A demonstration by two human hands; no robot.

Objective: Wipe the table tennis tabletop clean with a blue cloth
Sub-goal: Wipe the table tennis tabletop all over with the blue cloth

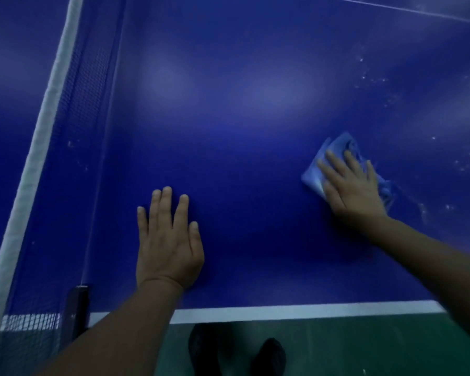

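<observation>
Dark blue tabletop (pixel 255 131) fills nearly all of my view, with dim light giving soft pale reflections in the upper middle. Much is hard to read: the picture is blurred, and white specks and smears at the right of the frame could be dust or moisture, I cannot tell which. The blue cloth (pixel 334 153) lies right of centre, largely covered by my right hand (pixel 356 185), whose straight, spread fingers press flat on it; only its bunched upper and left parts show clearly. My left hand (pixel 168 242) rests flat on the bare tabletop at lower centre, fingers extended, holding nothing, well apart from the cloth. Both forearms run off the bottom and right edges. Along the left side the net (pixel 84 104) with its white top band (pixel 38 137) slants across the frame, clamped by a dark post (pixel 78 308) at lower left. A white edge line (pixel 310 310) borders the table; below it, green floor (pixel 364 348) and two dark shoes (pixel 239 351), cut off by the bottom edge.
</observation>
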